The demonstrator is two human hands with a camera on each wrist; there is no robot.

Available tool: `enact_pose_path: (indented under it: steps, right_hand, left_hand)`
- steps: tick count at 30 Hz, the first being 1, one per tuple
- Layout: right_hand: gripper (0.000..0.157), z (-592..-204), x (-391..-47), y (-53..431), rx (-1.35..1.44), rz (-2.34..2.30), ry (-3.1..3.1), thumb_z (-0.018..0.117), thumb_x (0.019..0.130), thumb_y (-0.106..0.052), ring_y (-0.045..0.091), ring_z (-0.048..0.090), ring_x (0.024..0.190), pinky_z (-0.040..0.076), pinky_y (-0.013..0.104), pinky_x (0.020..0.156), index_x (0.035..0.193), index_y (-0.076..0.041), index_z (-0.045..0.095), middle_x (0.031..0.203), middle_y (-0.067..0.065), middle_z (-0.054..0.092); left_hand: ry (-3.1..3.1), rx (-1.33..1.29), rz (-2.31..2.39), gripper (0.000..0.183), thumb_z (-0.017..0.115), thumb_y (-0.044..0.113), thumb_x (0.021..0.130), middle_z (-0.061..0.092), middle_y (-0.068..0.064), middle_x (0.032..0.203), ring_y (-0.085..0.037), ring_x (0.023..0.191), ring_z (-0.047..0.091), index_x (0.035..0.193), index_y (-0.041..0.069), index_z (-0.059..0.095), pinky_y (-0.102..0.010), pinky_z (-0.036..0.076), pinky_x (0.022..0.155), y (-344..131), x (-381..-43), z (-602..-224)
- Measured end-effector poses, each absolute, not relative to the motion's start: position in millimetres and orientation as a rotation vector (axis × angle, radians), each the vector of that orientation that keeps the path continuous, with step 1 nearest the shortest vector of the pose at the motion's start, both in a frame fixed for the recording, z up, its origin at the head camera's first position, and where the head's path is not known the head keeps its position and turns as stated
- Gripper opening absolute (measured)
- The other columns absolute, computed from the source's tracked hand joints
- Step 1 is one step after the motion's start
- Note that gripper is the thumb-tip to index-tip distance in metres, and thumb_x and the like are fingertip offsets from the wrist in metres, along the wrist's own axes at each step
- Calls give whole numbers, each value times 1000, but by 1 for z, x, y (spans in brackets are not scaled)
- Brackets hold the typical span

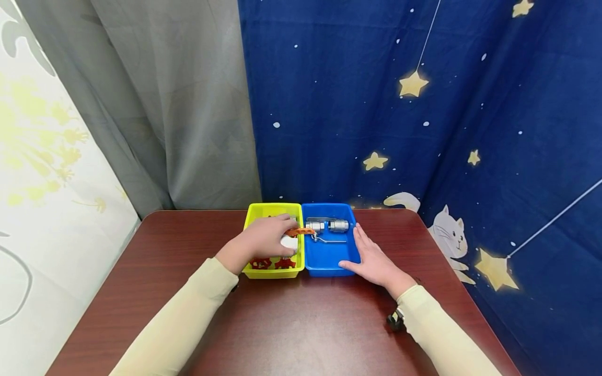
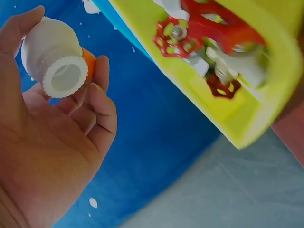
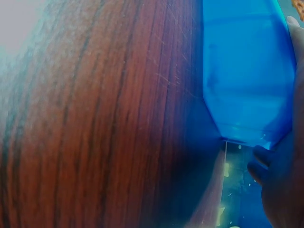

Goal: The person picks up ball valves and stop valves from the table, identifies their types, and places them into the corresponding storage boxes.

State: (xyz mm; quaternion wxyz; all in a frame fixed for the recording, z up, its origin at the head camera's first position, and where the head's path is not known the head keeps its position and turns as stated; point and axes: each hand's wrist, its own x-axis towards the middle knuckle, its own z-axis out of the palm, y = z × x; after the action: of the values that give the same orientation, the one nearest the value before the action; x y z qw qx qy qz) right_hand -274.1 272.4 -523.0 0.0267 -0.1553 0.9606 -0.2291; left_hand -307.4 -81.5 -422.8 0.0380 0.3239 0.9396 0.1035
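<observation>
My left hand [image 1: 265,237] is over the yellow bin and holds a white plastic ball valve [image 2: 54,52] with an orange lever handle [image 1: 301,231]. In the left wrist view, thumb and fingers wrap its white body, and one round ribbed opening faces the camera. The right hand [image 1: 373,261] rests against the right side of the blue bin [image 1: 326,258], fingers extended along the wall and thumb at its front corner. Inside that bin lie metal ball valves [image 1: 338,225] with lever handles. Red handwheel valves [image 2: 178,35] lie in the yellow bin [image 1: 273,275].
Both bins stand side by side at the far edge of a dark reddish wooden table [image 1: 301,318]. Behind it hang a grey curtain [image 1: 202,104] and a blue curtain [image 1: 329,104] with stars.
</observation>
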Motion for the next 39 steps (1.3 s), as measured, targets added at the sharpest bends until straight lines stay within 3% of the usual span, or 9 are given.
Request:
enact_pose_path:
  steps: [9, 22, 31, 39]
  right_hand:
    - [117, -521, -274, 271, -468, -712, 2960, 72, 101, -64, 48, 16, 167, 22, 72, 128, 177, -2, 7, 186, 15, 0]
    - [115, -521, -274, 272, -469, -731, 2950, 71, 102, -62, 47, 15, 167, 22, 74, 127, 177, -4, 5, 186, 13, -1]
    - [115, -523, -274, 274, -474, -736, 2946, 71, 103, -62, 47, 15, 168, 22, 73, 127, 177, -4, 6, 186, 13, 0]
    - [115, -523, -274, 273, -487, -736, 2951, 71, 102, -63, 46, 15, 168, 21, 72, 128, 177, -3, 7, 186, 14, 1]
  left_hand:
    - [2876, 939, 279, 84, 85, 62, 91, 59, -8, 159, -28, 130, 63, 160, 22, 59, -57, 56, 109, -43, -313, -421]
    - [2819, 956, 266, 89, 83, 60, 94, 50, -9, 170, -32, 148, 56, 167, 20, 52, -57, 51, 116, 2, -317, -425]
    - [2830, 982, 249, 86, 87, 56, 93, 59, -10, 159, -30, 138, 63, 162, 13, 57, -55, 55, 112, 25, -327, -441]
    - [2853, 931, 180, 88, 88, 56, 92, 60, -9, 160, -31, 141, 61, 163, 14, 56, -54, 51, 117, 36, -334, -451]
